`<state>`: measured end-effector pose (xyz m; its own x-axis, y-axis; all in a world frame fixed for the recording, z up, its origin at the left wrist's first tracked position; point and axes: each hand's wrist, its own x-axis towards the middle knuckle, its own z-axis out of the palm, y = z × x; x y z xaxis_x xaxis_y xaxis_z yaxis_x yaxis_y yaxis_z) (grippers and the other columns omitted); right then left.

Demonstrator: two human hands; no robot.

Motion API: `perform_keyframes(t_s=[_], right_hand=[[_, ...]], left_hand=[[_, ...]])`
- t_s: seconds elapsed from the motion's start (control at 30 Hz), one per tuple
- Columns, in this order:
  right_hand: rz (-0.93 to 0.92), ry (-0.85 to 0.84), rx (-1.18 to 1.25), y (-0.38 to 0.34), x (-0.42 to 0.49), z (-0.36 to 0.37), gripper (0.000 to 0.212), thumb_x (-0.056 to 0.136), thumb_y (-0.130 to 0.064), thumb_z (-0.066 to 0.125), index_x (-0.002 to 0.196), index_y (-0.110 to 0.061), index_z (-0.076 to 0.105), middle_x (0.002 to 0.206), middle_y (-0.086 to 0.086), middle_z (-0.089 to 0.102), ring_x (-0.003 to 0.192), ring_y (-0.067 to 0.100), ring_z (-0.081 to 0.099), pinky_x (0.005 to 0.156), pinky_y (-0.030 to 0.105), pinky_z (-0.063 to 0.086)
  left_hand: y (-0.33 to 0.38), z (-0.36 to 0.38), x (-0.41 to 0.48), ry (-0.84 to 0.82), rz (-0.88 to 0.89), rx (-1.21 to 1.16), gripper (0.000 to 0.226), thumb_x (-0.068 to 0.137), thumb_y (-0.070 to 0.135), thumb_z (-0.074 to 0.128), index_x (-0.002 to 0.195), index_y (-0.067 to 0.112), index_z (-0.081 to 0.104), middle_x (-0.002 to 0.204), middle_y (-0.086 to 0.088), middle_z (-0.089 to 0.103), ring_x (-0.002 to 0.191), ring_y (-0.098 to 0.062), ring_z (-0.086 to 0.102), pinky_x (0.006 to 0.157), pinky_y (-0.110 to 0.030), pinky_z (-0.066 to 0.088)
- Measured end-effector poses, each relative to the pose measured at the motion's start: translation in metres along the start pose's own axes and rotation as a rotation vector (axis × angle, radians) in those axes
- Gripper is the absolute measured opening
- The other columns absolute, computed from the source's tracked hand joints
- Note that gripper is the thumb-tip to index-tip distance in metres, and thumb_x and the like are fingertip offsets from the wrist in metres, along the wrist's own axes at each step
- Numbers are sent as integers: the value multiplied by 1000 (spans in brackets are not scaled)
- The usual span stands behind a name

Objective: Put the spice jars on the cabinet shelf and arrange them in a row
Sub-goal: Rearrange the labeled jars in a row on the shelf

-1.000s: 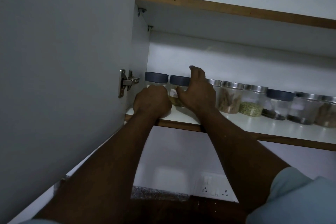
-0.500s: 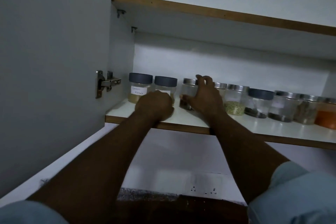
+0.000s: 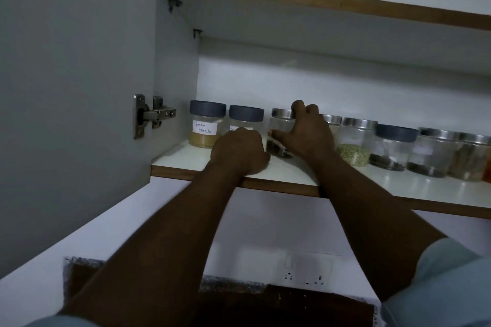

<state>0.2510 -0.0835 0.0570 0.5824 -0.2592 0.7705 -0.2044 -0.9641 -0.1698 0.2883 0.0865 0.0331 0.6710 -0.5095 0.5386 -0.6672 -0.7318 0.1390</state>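
Steel-lidded jar [image 3: 282, 133] at frame centre sits pinched in our right hand [image 3: 308, 133]; we slide it flush beside the blue-lidded jar [image 3: 245, 119] fronted by our fisted left hand [image 3: 239, 152].

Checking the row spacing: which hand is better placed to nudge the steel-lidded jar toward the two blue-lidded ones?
Right. The right hand already wraps the steel-lidded jar, while the left hand rests closed on the shelf edge.

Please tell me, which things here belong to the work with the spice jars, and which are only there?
Belong to the job:
spice jars
Garam Masala jar
cabinet shelf
left hand
right hand on a steel-lidded jar

Only there:
door hinge
wall sockets
upper shelf
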Motion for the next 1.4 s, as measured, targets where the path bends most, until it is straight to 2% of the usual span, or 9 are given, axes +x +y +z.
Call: perform_keyframes(t_s=[0.17,0.37,0.6,0.73,0.83,0.97,1.1,1.23,1.4], right_hand=[[-4,-65,123,2,-6,0,81,79,-54,70,149,-29,38,135,14,48,117,36,54,86,39,49],[36,-64,44,-1,-10,-2,83,74,-70,69,137,-25,39,127,11,55,112,33,58,84,42,53],[104,-76,52,-2,-11,-3,94,67,-53,76,142,-22,29,127,14,55,108,36,60,82,43,55],[99,-51,-29,-2,-11,-3,83,68,-62,66,134,-23,32,120,14,59,98,36,63,72,38,49],[87,-60,-81,-2,-10,-3,97,69,-76,68,141,-22,32,128,15,54,107,36,62,79,42,54],[69,-38,-6,0,-8,0,85,71,-66,75,134,-22,39,127,13,47,105,35,59,74,38,49],[35,-55,55,1,-9,2,86,72,-55,71,142,-22,33,127,11,55,107,36,60,77,37,47],[33,-52,18,-2,-10,-1,84,72,-61,68,138,-23,32,119,11,63,98,34,65,78,40,55],[19,-50,-17,1,-10,-1,87,73,-64,77,138,-23,37,126,14,52,104,35,61,79,40,55]], left_hand=[[-1,0,1,5,-28,-23,37,88,48,63,105,17,73,99,-5,72,88,-22,64,74,-33,52],[1,-3,-2,20,-59,-7,38,85,47,64,107,18,73,104,-5,72,96,-25,66,82,-38,56],[0,-6,-5,82,-197,15,32,84,37,69,106,14,70,105,-6,68,96,-26,65,75,-35,51],[-2,-7,-7,135,-329,8,39,86,36,69,119,14,66,115,-7,68,104,-27,64,75,-36,48],[-3,-7,-8,163,-364,25,38,86,34,70,118,14,66,115,-6,69,104,-26,65,71,-34,44],[-4,-6,-8,133,-318,35,38,85,32,70,118,13,66,116,-7,67,105,-27,64,75,-35,46],[-2,-5,-6,79,-103,18,32,85,38,68,106,16,71,106,-7,70,98,-26,66,81,-37,55],[0,-5,-4,8,-8,10,44,86,56,60,108,20,72,107,-6,69,99,-25,64,85,-40,56],[-2,-4,-2,-4,-24,-17,41,85,56,61,97,19,73,99,-5,71,92,-24,65,81,-37,55]])
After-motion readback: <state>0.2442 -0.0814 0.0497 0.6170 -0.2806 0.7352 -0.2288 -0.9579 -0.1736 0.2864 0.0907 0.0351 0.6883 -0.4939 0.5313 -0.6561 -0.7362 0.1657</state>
